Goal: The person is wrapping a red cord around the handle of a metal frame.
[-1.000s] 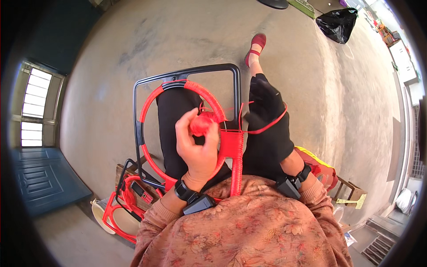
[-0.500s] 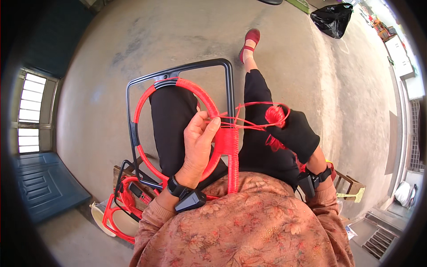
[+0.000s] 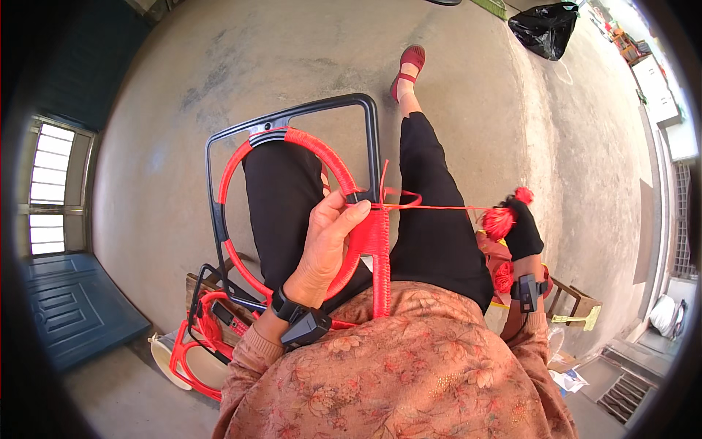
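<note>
**Ana:** Frame (image 3: 292, 124), black and roughly square, lies across the seated person's lap, seen from above. Inside it sits a ring (image 3: 322, 157) wrapped in red cord, and the frame's right-hand bar (image 3: 379, 271) is wrapped red from about its middle down toward the body.

**Ben:** Where are the hands?

**Ana:** The left hand (image 3: 325, 245) rests on the wrapped ring just left of that bar, fingers curled over the ring and fingertips touching the red wrapping. A black strap with a small device circles its wrist. The right hand (image 3: 521, 227), in a black glove, is held well out to the right, beyond the right knee. It is closed on a small bundle of red cord (image 3: 499, 221).

**Ben:** Is the cord connected to the frame?

**Ana:** Yes. A single red strand (image 3: 439, 208) runs taut from the bar to the bundle, with a small loop near the bar.

**Ben:** Anything else nearby?

**Ana:** On the concrete floor to the person's left lie more frames (image 3: 205, 329), partly wrapped in red. By the right hip there is more red cord (image 3: 503, 276), possibly a spool, though the arm hides much of it. A black bag (image 3: 545, 29) sits far off. One foot wears a red shoe (image 3: 409, 62).
</note>
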Demonstrator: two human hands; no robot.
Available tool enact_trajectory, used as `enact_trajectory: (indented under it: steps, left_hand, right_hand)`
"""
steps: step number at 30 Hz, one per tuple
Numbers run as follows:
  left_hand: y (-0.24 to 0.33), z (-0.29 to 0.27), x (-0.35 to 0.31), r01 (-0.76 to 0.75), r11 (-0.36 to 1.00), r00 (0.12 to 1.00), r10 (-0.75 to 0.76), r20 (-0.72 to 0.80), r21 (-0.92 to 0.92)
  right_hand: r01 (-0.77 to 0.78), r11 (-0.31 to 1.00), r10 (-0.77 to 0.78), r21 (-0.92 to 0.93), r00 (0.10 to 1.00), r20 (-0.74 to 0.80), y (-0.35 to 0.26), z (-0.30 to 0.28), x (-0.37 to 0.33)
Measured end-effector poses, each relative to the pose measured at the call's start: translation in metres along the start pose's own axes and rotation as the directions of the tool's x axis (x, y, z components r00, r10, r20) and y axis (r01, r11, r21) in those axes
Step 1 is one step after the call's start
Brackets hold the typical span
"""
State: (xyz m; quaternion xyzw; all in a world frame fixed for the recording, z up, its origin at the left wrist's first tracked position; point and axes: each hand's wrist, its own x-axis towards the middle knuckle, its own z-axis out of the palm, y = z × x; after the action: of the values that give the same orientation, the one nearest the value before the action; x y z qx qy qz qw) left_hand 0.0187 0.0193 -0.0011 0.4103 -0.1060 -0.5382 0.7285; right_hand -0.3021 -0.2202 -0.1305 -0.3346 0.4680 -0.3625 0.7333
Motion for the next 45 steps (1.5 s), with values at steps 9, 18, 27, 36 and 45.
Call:
enact_trajectory:
  steps: [9,18,27,36,45]
  left_hand:
    - [0.003,0.000,-0.001,0.058,0.998,0.998,-0.058,-0.001,-0.030]
    - [0.001,0.002,-0.001,0.057,0.998,0.998,-0.057,0.003,-0.036]
    - [0.004,0.002,-0.002,0.078,0.993,0.997,-0.076,0.029,-0.086]
    - [0.004,-0.002,0.000,0.078,0.991,0.997,-0.075,0.033,-0.112]
    - [-0.001,-0.007,0.002,0.106,0.992,0.994,-0.104,0.028,-0.062]
  right_hand:
    - [0.091,0.978,-0.016,0.189,0.930,-0.366,0.004,-0.087,0.023]
    - [0.339,0.835,-0.003,-0.434,0.791,0.612,-0.014,0.183,-0.077]
    - [-0.105,0.984,0.164,-0.143,0.846,0.508,0.010,0.187,-0.072]
    - [0.917,0.084,-0.005,-0.389,0.391,0.921,0.022,0.070,-0.060]
    - [-0.193,0.894,-0.064,0.405,0.838,0.542,-0.025,0.228,-0.097]
